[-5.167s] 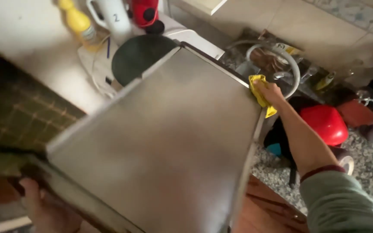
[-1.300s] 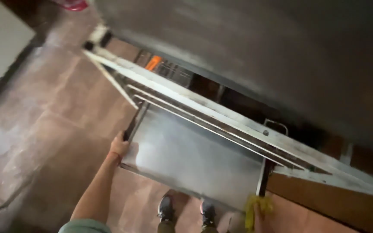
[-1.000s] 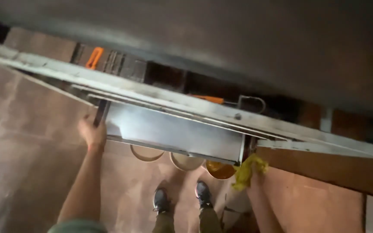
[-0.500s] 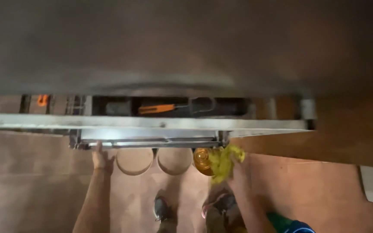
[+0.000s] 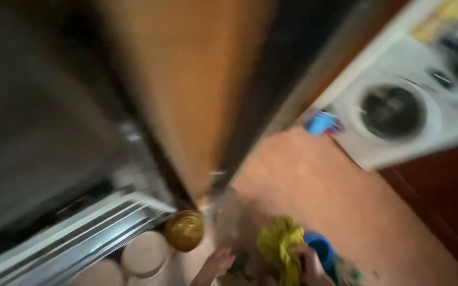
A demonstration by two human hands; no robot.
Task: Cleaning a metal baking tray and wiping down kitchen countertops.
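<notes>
Yellow cloth [image 5: 282, 246], judged soft and light, is being bunched in the right hand [image 5: 308, 267]; left hand [image 5: 216, 265] is being held open, ungrasping.

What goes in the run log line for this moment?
right hand: holds yellow cloth | left hand: open, empty, near amber jar | frame: motion-blurred | background: white washing machine
</notes>
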